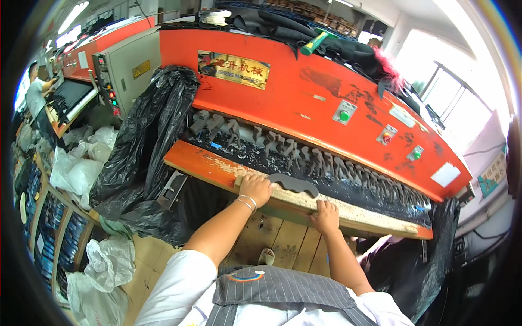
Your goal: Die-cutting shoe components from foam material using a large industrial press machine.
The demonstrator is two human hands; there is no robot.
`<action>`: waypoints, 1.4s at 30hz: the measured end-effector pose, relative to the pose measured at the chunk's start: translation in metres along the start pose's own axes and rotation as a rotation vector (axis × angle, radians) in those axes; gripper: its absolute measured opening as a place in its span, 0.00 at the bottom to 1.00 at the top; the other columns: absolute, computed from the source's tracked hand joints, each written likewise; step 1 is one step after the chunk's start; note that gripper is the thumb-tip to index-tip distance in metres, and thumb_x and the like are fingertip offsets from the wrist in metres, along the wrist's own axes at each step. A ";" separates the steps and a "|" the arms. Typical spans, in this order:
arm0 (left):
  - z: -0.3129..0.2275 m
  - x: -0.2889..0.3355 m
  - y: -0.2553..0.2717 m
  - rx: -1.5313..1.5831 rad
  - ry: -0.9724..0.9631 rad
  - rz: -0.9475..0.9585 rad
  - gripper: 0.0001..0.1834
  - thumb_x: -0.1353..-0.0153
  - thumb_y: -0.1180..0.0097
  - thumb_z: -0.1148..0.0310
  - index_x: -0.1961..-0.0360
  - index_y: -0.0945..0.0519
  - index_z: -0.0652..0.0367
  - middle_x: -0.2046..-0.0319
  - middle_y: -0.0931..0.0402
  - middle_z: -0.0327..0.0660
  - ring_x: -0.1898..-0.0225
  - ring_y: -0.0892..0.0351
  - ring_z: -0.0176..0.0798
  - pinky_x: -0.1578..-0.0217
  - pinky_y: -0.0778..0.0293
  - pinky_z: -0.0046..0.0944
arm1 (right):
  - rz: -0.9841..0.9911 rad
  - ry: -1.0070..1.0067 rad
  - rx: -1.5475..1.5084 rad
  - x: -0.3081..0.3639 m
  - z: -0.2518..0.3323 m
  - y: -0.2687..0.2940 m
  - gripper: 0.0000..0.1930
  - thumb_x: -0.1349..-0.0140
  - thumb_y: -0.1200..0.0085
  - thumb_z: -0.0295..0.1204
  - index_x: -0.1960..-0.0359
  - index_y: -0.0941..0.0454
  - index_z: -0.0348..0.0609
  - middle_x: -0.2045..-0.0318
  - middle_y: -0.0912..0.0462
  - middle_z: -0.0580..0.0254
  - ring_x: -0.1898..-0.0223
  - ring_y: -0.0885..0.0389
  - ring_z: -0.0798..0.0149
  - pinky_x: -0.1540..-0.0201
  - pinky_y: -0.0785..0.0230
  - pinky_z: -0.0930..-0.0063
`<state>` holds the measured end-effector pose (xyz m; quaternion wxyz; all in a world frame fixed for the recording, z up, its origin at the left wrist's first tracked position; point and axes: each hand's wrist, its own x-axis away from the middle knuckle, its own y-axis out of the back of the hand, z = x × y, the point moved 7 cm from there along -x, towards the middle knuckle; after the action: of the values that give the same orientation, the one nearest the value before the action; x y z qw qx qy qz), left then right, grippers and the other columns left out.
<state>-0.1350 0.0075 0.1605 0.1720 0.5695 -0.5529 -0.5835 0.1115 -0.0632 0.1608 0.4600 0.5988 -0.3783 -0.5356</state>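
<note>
A grey wavy strip (293, 183) lies on the pale front edge of the worktop (375, 214), between the two hands. The left hand (256, 189) (bangles (247, 203) circle its wrist) rests at the strip's left end, fingers curled; I cannot tell whether its grip is clamped on it. The right hand (326, 216) sits near the strip's right end, its grip equally unclear. Behind, more grey pieces (316, 161) line the black bed (247, 156) under an orange machine (299, 98).
</note>
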 end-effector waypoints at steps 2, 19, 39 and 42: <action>0.004 -0.001 0.001 0.007 0.033 0.013 0.16 0.35 0.54 0.55 0.70 0.20 0.53 0.67 0.22 0.41 0.57 0.25 0.46 0.48 0.38 0.50 | 0.040 -0.050 0.010 -0.004 0.001 -0.004 0.27 0.55 0.33 0.40 0.55 0.28 0.44 0.57 0.25 0.55 0.50 0.27 0.53 0.41 0.40 0.58; 0.008 -0.034 0.005 0.086 0.102 0.431 0.22 0.39 0.54 0.52 0.70 0.15 0.57 0.63 0.19 0.48 0.55 0.22 0.52 0.50 0.31 0.51 | 0.445 -0.140 -0.056 -0.041 -0.009 0.013 0.24 0.61 0.28 0.47 0.64 0.18 0.45 0.61 0.19 0.52 0.55 0.22 0.52 0.49 0.30 0.61; 0.063 -0.238 -0.014 0.418 -0.111 -0.127 0.11 0.62 0.29 0.67 0.84 0.21 0.56 0.77 0.23 0.39 0.67 0.25 0.46 0.64 0.28 0.44 | 0.859 0.349 -0.061 -0.395 0.069 -0.058 0.20 0.52 0.39 0.38 0.58 0.16 0.41 0.58 0.16 0.50 0.56 0.18 0.50 0.55 0.25 0.62; 0.070 -0.254 -0.024 0.664 0.112 -0.074 0.11 0.59 0.28 0.69 0.77 0.19 0.60 0.69 0.19 0.42 0.61 0.22 0.44 0.61 0.26 0.37 | 0.692 0.376 -0.120 -0.412 0.054 -0.068 0.16 0.51 0.42 0.34 0.61 0.16 0.40 0.62 0.15 0.49 0.57 0.18 0.51 0.56 0.26 0.62</action>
<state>-0.1101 0.2576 0.2429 -0.0142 0.6452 -0.6814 -0.3451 -0.0019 0.3388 0.2167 0.7085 0.4959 -0.4349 -0.2510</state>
